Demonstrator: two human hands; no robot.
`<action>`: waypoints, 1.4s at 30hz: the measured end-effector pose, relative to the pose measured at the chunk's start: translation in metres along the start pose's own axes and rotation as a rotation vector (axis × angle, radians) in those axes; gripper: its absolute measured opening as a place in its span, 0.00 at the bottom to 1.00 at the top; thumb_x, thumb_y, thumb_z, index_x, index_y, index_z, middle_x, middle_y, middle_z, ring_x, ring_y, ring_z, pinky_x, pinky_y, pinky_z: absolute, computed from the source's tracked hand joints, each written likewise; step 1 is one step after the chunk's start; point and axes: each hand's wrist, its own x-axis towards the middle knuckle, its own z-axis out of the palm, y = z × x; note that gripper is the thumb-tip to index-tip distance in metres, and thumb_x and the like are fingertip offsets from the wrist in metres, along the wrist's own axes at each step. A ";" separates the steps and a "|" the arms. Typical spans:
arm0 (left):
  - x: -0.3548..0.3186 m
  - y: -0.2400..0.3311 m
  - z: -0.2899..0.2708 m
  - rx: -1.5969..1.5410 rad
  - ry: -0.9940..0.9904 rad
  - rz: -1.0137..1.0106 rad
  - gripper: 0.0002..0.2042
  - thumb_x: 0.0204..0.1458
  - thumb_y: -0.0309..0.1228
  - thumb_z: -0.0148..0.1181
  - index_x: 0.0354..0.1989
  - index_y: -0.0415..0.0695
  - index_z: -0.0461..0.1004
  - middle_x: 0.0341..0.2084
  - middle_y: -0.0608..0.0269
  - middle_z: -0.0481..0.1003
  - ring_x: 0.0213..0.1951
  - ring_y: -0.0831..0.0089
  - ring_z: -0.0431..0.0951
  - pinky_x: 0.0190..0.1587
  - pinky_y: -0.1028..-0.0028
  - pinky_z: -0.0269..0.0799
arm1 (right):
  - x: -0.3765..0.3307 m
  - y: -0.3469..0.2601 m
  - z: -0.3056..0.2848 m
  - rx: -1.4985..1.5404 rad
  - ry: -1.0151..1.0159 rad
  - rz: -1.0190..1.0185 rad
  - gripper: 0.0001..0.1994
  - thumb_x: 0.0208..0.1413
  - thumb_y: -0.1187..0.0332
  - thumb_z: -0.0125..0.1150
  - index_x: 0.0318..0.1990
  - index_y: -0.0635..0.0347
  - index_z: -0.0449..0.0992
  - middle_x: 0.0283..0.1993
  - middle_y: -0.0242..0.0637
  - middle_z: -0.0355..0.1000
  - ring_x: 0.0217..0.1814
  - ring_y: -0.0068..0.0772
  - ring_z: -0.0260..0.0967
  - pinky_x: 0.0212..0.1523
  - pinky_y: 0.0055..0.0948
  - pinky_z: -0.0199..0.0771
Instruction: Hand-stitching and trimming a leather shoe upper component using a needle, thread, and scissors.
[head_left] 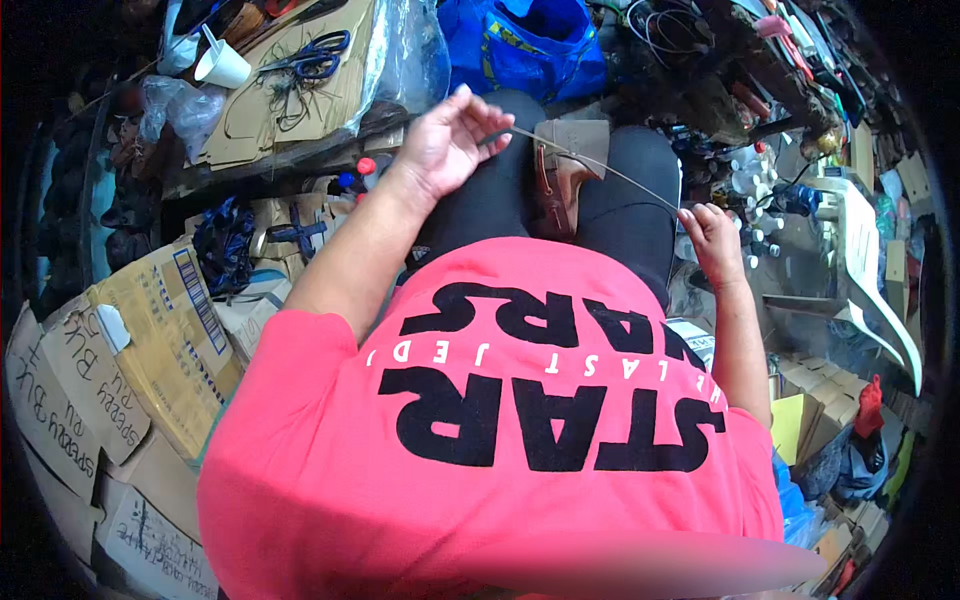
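Note:
A thin tan cord (628,178) runs taut in a slant between my two hands, passing over my thighs. At its upper left end my left hand (455,140) is turned palm up, its fingers curled at the cord. My right hand (712,240), lower and to the right, pinches the other end between thumb and fingers. Between my knees rests a brown and tan leather shoe (565,190), with a lighter tan piece at its far end. The cord crosses in front of the shoe; whether it is attached there I cannot tell.
Scissors (318,60) and dark scraps lie on cardboard at the far left, beside a white cup (222,65). Ahead stands a blue bag (540,50). Cardboard boxes (160,340) crowd my left; small bottles (750,175) and a white plastic chair (865,260) are on my right.

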 end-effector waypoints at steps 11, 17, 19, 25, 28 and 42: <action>-0.063 0.135 0.008 0.156 -0.141 0.495 0.16 0.59 0.42 0.46 0.34 0.43 0.74 0.34 0.57 0.77 0.44 0.60 0.75 0.53 0.54 0.64 | -0.007 0.004 -0.010 0.073 -0.016 0.094 0.17 0.52 0.57 0.60 0.26 0.65 0.71 0.25 0.43 0.65 0.27 0.42 0.65 0.29 0.35 0.62; -0.089 0.157 0.017 0.188 -0.056 0.665 0.14 0.60 0.38 0.46 0.39 0.38 0.72 0.31 0.56 0.75 0.38 0.62 0.75 0.50 0.59 0.69 | -0.003 0.007 -0.012 0.063 -0.030 0.057 0.16 0.52 0.57 0.60 0.29 0.64 0.73 0.25 0.41 0.65 0.27 0.38 0.65 0.29 0.32 0.63; -0.073 0.141 0.028 0.330 0.174 0.804 0.13 0.59 0.32 0.47 0.45 0.35 0.69 0.29 0.57 0.75 0.34 0.66 0.74 0.45 0.65 0.71 | -0.005 0.009 -0.012 0.034 -0.022 0.059 0.15 0.52 0.57 0.61 0.32 0.63 0.75 0.25 0.38 0.66 0.28 0.34 0.65 0.30 0.31 0.63; 0.006 0.056 0.036 1.529 -0.107 0.458 0.15 0.53 0.36 0.57 0.47 0.44 0.74 0.29 0.68 0.74 0.30 0.81 0.72 0.36 0.77 0.68 | 0.052 -0.027 -0.019 0.556 -0.035 0.129 0.23 0.47 0.50 0.64 0.42 0.61 0.74 0.29 0.35 0.71 0.31 0.23 0.66 0.35 0.24 0.66; 0.042 0.025 0.053 1.728 -0.200 -0.050 0.23 0.51 0.40 0.58 0.53 0.41 0.69 0.37 0.58 0.76 0.41 0.75 0.74 0.46 0.75 0.68 | 0.083 -0.071 -0.030 0.413 -0.083 0.079 0.26 0.43 0.47 0.66 0.41 0.62 0.75 0.30 0.39 0.73 0.32 0.30 0.69 0.36 0.28 0.68; 0.055 -0.030 0.061 1.601 -0.453 0.055 0.31 0.37 0.36 0.71 0.54 0.44 0.69 0.21 0.65 0.70 0.26 0.78 0.69 0.31 0.76 0.65 | 0.060 -0.087 0.001 0.139 -0.041 -0.006 0.31 0.27 0.50 0.75 0.35 0.64 0.71 0.29 0.45 0.71 0.35 0.46 0.71 0.36 0.37 0.70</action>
